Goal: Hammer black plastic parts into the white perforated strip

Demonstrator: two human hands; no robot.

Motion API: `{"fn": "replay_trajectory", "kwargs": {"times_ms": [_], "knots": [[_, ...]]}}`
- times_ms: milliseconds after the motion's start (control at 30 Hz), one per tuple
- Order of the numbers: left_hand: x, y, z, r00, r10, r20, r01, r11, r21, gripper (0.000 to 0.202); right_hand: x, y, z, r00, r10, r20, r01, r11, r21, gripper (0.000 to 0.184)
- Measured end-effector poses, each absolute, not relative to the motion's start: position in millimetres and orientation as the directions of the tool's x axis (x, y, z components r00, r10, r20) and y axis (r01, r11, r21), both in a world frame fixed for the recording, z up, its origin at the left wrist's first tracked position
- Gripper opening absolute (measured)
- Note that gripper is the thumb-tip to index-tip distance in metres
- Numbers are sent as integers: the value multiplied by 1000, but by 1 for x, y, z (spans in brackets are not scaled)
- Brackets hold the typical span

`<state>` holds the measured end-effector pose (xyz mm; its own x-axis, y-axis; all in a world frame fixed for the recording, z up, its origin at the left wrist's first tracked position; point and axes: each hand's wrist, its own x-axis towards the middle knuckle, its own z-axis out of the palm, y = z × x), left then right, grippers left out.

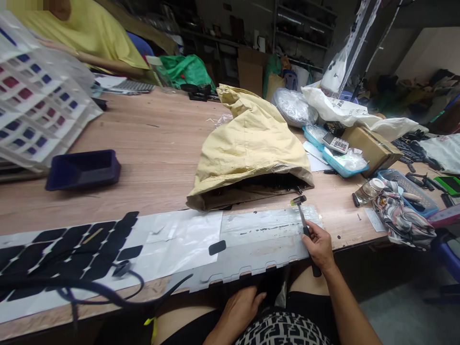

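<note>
My right hand (319, 247) is closed around the black handle of a small hammer (303, 216), whose head rests on a grey plastic sheet (262, 239) at the table's front edge. A small black pad (217, 247) lies on that sheet to the left. My left hand (240, 309) rests on my lap below the table edge, fingers loosely curled, holding nothing I can see. Just behind the hammer head lies a tan paper sack (251, 143) with its dark mouth open toward me.
Black pads (79, 249) lie in rows on white sheets at the left, with black cables (108, 292) across them. A dark blue tray (83, 168) and stacked white trays (36, 96) stand far left. Blue baskets (341, 158), a calculator (335, 143) and a box crowd the right. A person in yellow (82, 33) sits behind.
</note>
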<state>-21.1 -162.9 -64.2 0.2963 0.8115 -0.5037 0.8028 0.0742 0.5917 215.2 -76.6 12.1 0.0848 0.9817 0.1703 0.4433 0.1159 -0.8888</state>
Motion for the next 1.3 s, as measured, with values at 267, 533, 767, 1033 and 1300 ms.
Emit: {"fn": "replay_trajectory", "kwargs": {"times_ms": [267,533,767,1033,1300], "knots": [[-31,-101,58,630,727,-274,370,29,929,37,216,-76,13,82,979,186,464,128,-877,42],[-42,57,36,-454,891,-21,705,373,603,46,215,-77,14,68,975,210,484,152,-862,42],[-50,81,22,-477,879,4,735,396,551,41,215,-78,11,82,969,232,499,162,-851,44],[-26,8,45,-127,989,81,760,44,649,28,214,-79,12,79,975,208,474,146,-868,43],[-4,-16,6,129,988,86,679,-151,719,18,215,-78,13,69,977,203,467,148,-872,42]]}}
